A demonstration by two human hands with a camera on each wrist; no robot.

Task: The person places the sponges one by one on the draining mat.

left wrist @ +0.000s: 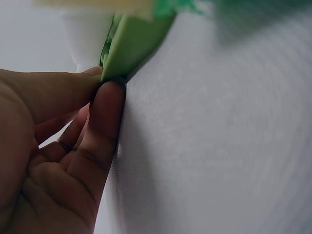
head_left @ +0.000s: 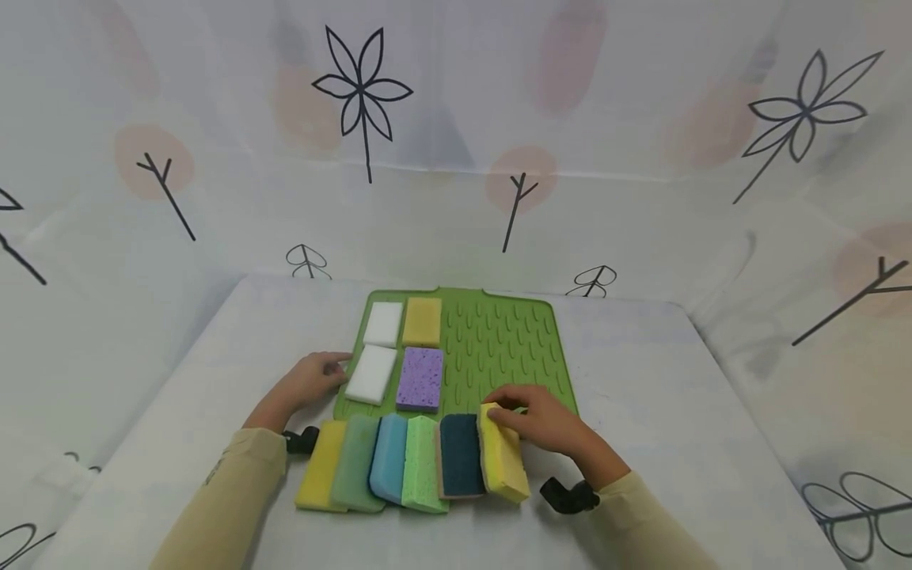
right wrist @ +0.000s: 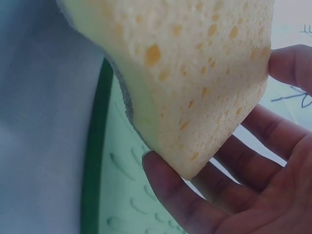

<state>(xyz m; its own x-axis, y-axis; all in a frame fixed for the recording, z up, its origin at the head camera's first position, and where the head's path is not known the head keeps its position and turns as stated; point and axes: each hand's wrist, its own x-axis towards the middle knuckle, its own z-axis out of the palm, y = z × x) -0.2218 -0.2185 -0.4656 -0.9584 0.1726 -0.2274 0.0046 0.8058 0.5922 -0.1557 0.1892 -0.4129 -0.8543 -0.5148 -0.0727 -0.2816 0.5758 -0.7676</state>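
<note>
My right hand (head_left: pixel 541 416) grips a yellow sponge (head_left: pixel 504 463) by its far end, tilted at the right end of a row of sponges. In the right wrist view the thumb and fingers hold the edges of this porous sponge (right wrist: pixel 204 73). Beyond it lies a green ridged mat (head_left: pixel 499 340). With thumb and finger, my left hand (head_left: pixel 311 380) pinches the left edge of this mat (left wrist: pixel 139 46), plainest in the left wrist view. On the mat's left half are two white sponges (head_left: pixel 383 324), a tan-yellow sponge (head_left: pixel 423 322) and a purple sponge (head_left: pixel 420 378).
Along the mat's near edge the row holds a flat yellow sponge (head_left: pixel 322 467), a pale green one (head_left: pixel 358 463), a blue one (head_left: pixel 389 459), a bright green one (head_left: pixel 423 467) and a dark blue one (head_left: pixel 461 457). A patterned cloth (head_left: pixel 456 214) hangs behind the white table (head_left: pixel 641 372).
</note>
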